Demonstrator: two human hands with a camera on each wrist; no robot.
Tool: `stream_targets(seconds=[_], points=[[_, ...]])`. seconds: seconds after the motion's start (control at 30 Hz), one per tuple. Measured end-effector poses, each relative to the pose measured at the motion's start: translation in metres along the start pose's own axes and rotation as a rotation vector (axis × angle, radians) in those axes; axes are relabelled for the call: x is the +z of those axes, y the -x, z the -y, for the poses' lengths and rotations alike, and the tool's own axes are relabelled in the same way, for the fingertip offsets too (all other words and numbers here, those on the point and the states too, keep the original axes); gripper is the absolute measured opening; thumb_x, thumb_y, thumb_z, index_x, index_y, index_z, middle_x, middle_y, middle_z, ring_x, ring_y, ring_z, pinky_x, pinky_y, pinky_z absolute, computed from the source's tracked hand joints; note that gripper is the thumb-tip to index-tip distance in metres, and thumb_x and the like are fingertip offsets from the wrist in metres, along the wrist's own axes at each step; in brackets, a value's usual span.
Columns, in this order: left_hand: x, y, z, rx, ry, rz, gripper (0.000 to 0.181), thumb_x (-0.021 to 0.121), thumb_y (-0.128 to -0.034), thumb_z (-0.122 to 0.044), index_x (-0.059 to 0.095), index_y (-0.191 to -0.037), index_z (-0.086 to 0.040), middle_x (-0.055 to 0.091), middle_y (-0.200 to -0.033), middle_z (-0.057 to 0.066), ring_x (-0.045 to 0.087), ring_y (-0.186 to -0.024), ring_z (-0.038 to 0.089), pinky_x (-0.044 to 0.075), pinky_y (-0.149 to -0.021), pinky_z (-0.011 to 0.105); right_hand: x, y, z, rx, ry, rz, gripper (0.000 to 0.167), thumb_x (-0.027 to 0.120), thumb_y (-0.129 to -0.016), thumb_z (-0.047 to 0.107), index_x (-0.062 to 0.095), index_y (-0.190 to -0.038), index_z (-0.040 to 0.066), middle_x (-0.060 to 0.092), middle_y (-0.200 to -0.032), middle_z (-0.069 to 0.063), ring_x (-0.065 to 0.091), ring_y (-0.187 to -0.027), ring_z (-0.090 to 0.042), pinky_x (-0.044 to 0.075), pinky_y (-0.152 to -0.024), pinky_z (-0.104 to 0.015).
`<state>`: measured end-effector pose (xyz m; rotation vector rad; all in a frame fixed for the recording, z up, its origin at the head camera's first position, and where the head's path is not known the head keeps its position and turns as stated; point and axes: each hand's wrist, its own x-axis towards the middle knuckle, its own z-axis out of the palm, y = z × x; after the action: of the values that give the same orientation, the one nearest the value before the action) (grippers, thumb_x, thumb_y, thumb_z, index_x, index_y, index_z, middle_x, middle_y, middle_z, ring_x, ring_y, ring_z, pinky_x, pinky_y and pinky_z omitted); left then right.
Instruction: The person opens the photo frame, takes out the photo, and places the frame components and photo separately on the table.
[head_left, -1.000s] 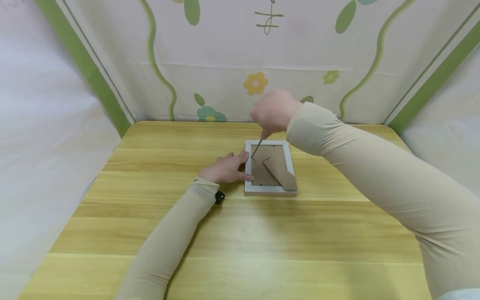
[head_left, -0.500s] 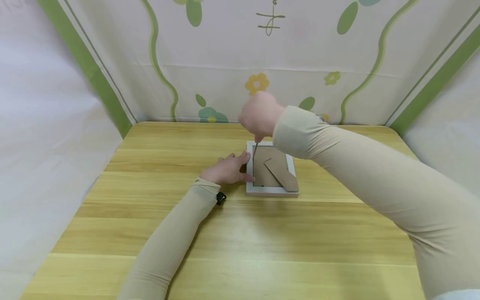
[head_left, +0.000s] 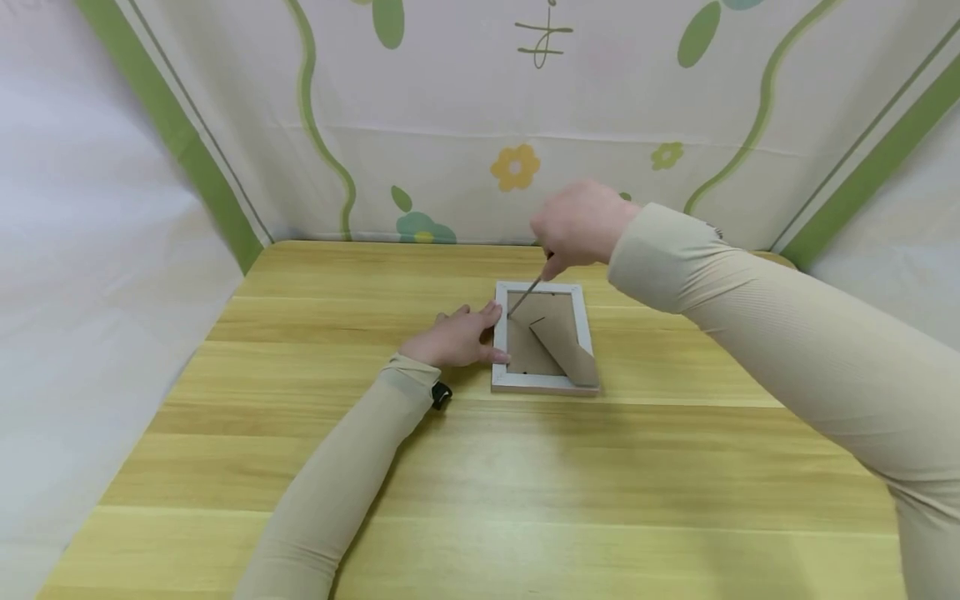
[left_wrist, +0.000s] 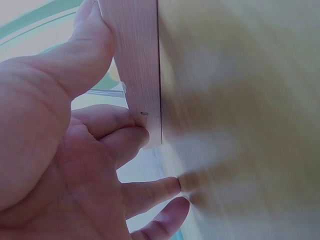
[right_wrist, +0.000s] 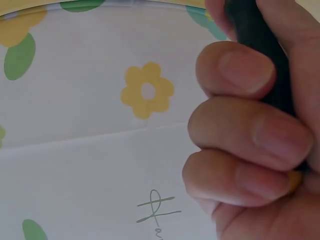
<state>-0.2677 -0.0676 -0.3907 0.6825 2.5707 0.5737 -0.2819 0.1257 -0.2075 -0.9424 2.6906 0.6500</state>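
Observation:
A picture frame [head_left: 543, 382] with pale rails lies face down on the table, its brown backing board [head_left: 527, 350] and fold-out stand [head_left: 564, 350] showing. My left hand [head_left: 453, 337] rests on its left rail, thumb and fingertips spread along it. In the left wrist view, two fingers touch the frame's side [left_wrist: 137, 65] near one end, while the others touch the tabletop. My right hand [head_left: 581, 223], above the frame's far end, grips what looks like a screwdriver [right_wrist: 257, 30] by its dark handle. Its thin shaft [head_left: 528, 293] leans right, tip at the left rail's inner edge.
The wooden table [head_left: 450, 483] reaches to a white cloth wall [head_left: 600, 108] printed with flowers and green vines, just behind the frame. Pale side sheets [head_left: 97, 292] hang to the left and right. A black wrist strap [head_left: 441, 394] shows at my left cuff.
My right hand has swung left over the frame, then back right beyond where it began. The shaft went from steep to leaning right, its tip near the same spot. My left hand stays put.

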Motion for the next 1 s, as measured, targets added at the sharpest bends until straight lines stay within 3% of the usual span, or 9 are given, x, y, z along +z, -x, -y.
stream_targets(seconds=[0.2,0.5,0.77,1.0], points=[[-0.002,0.002,-0.002,-0.003,-0.001,-0.004,0.095,0.064,-0.0906,-0.055,0.011,-0.16,-0.018,0.008,-0.164,-0.002,0.008,-0.147,0.044,0.006,-0.114,0.065,-0.001,0.009,-0.009,0.019,0.011,0.009,0.03,0.076,-0.084,0.048,0.074,-0.075,0.02,0.067,-0.076,0.009,0.061,-0.068,-0.012,0.055,-0.07,-0.04],[-0.003,0.006,-0.006,-0.005,0.002,0.009,0.094,0.064,-0.0912,-0.054,0.012,-0.16,-0.017,0.008,-0.164,-0.001,0.007,-0.147,0.044,0.005,-0.113,0.066,0.003,0.012,-0.011,0.013,-0.007,-0.018,0.033,0.074,-0.084,0.053,0.072,-0.069,0.023,0.065,-0.07,0.009,0.054,-0.061,-0.011,0.05,-0.059,-0.034],[-0.003,0.005,-0.008,-0.01,0.001,0.014,0.094,0.064,-0.0913,-0.054,0.011,-0.16,-0.018,0.008,-0.164,-0.002,0.008,-0.148,0.043,0.006,-0.114,0.064,0.004,0.005,-0.006,0.025,-0.014,0.0,0.031,0.073,-0.085,0.052,0.077,-0.081,0.022,0.068,-0.076,0.009,0.061,-0.066,-0.011,0.055,-0.065,-0.038],[-0.003,0.002,-0.007,-0.004,-0.012,0.006,0.094,0.063,-0.0913,-0.055,0.012,-0.16,-0.017,0.008,-0.164,-0.001,0.01,-0.147,0.044,0.008,-0.113,0.066,-0.005,-0.001,0.006,0.037,0.016,0.001,0.033,0.076,-0.083,0.05,0.074,-0.08,0.017,0.068,-0.073,0.007,0.058,-0.063,-0.011,0.052,-0.058,-0.035]])
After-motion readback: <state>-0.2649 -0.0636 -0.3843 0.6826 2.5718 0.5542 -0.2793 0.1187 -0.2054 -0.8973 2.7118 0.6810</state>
